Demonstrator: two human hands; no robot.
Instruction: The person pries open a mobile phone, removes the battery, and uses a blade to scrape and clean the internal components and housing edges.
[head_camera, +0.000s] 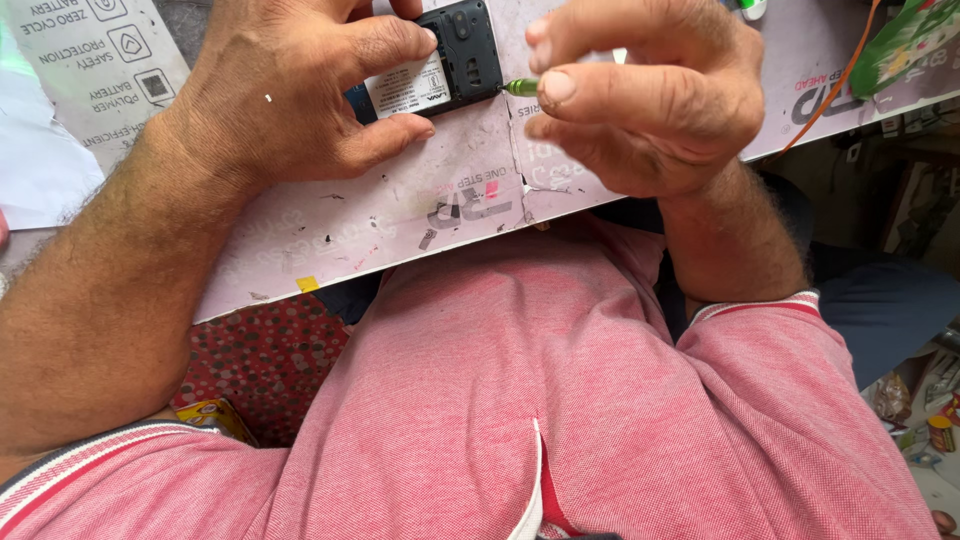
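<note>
While the left hand (290, 90) clamps a small dark phone (440, 60) against the desk (400, 215), its thumb lies along the near edge of the handset and its fingers (385, 45) curl over the far side, so the hand is closed firmly on the phone. The phone lies back side up near the far middle of the desk, its rear cover off, with a white label showing in the open bay. At its right edge sits the green tip of a slim tool (520, 87), pinched between the thumb and fingers (600, 95) of the right hand (650, 100), which is closed around it; the rest of the tool is hidden inside that hand. The tip touches or nearly touches the phone's side. A pale printed sheet covers the desk, scuffed and marked. An orange cable (835, 85) runs across the far right corner, beside a green packet (905, 40). Below the desk edge, the person's pink shirt (560, 400) fills the view.
</note>
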